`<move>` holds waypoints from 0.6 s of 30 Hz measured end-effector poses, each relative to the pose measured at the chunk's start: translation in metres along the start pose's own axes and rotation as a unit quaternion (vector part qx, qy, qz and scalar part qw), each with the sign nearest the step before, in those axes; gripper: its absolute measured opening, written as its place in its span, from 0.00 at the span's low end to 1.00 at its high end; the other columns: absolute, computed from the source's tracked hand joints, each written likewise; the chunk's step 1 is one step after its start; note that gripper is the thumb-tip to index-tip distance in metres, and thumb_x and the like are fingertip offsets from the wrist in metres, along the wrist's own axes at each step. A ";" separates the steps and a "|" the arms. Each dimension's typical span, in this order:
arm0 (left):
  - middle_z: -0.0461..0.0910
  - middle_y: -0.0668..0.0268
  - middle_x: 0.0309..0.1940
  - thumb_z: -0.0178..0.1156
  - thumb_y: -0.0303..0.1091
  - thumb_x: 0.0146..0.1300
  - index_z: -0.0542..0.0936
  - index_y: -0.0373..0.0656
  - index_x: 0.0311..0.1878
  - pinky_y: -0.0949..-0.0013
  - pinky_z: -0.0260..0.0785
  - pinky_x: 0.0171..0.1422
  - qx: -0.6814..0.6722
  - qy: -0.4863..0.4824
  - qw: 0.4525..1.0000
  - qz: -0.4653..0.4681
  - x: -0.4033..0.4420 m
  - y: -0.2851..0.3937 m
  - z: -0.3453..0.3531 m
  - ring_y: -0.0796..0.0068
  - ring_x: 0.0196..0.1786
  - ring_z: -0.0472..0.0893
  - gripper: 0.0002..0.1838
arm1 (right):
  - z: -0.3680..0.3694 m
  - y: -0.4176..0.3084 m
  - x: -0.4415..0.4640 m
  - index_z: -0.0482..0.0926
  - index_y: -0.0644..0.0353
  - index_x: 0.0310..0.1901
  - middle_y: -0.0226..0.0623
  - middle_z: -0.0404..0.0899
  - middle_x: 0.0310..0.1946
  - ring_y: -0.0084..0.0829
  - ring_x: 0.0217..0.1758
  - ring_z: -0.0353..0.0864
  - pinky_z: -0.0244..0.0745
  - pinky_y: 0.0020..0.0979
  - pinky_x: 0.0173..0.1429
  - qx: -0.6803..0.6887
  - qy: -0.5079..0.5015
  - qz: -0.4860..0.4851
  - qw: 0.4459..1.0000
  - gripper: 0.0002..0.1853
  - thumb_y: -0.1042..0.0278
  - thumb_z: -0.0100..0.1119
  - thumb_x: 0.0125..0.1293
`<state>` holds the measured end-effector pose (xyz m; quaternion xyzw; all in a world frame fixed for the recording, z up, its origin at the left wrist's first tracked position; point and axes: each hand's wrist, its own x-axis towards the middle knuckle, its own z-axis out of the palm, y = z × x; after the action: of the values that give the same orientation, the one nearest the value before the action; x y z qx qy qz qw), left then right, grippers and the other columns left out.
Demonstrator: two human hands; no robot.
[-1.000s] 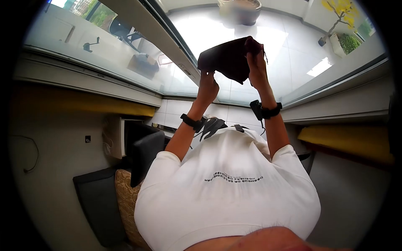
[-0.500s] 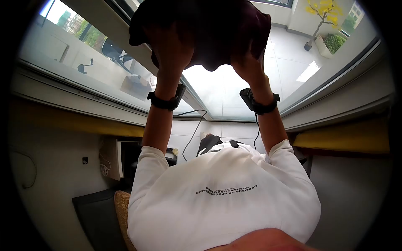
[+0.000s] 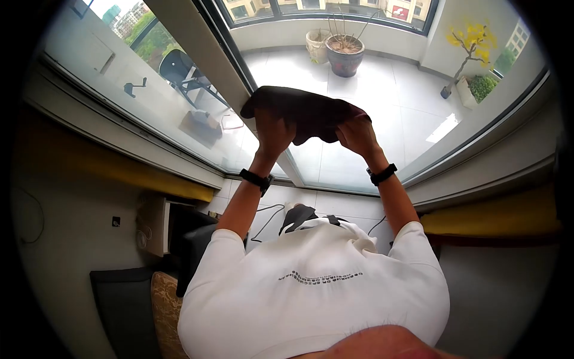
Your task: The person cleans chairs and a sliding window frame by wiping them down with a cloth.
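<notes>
A dark, nearly black maroon cloth (image 3: 308,110) is bunched and stretched sideways between my two hands, out in front of my chest. My left hand (image 3: 275,133) grips its left part, fingers partly hidden against the fabric. On the other side, my right hand (image 3: 357,135) is closed on the right part. The cloth's lower edge hangs in a wavy line between the hands. Both wrists carry a black strap; the left one (image 3: 256,179) has a small dark device. Whether the cloth is a garment or a rag I cannot tell.
Sliding glass door frames (image 3: 236,60) flank me, with a tiled balcony beyond. Out there stand a potted plant (image 3: 345,57), a dark chair (image 3: 179,69) and a yellow-flowered tree (image 3: 469,48). Yellow cushions (image 3: 496,212) line the sides. A cable (image 3: 272,215) runs near my legs.
Both hands have come down and nearer my body with the cloth, which now looks lower and narrower top to bottom. The potted plants behind it have come into view.
</notes>
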<state>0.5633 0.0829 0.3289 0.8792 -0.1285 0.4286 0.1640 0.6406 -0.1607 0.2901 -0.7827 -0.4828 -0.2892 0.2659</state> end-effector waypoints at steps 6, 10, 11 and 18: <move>0.73 0.42 0.53 0.55 0.37 0.69 0.66 0.29 0.60 0.51 0.66 0.61 -0.090 -0.019 0.965 -0.247 -0.078 0.015 0.043 0.40 0.53 0.74 0.24 | 0.021 -0.016 -0.038 0.81 0.56 0.39 0.35 0.82 0.40 0.39 0.45 0.81 0.79 0.38 0.52 -0.006 -0.039 0.029 0.999 0.08 0.72 0.62 0.56; 0.72 0.39 0.52 0.54 0.39 0.71 0.66 0.26 0.55 0.53 0.61 0.64 -0.138 -0.041 0.914 -0.378 -0.025 0.053 0.017 0.43 0.56 0.73 0.22 | 0.001 -0.030 -0.024 0.82 0.58 0.42 0.34 0.81 0.44 0.38 0.54 0.78 0.73 0.38 0.63 -0.034 0.002 0.039 0.999 0.11 0.71 0.63 0.56; 0.72 0.39 0.52 0.55 0.38 0.70 0.66 0.27 0.55 0.52 0.61 0.64 -0.180 -0.011 0.920 -0.348 -0.016 0.057 0.008 0.44 0.56 0.72 0.22 | -0.007 -0.030 -0.017 0.82 0.57 0.44 0.33 0.81 0.45 0.38 0.54 0.79 0.73 0.37 0.63 -0.048 0.003 0.040 0.998 0.13 0.70 0.65 0.55; 0.72 0.36 0.47 0.61 0.34 0.65 0.66 0.30 0.54 0.44 0.66 0.52 -0.127 -0.057 0.989 -0.049 0.057 0.066 -0.025 0.39 0.45 0.73 0.22 | -0.086 -0.033 0.037 0.72 0.66 0.56 0.55 0.74 0.56 0.55 0.64 0.71 0.66 0.49 0.71 -0.148 0.121 0.154 0.969 0.25 0.69 0.65 0.58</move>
<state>0.5555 0.0275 0.4009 0.8794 -0.1478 0.3491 0.2879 0.6073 -0.1848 0.3803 -0.8372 -0.2724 -0.4062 0.2447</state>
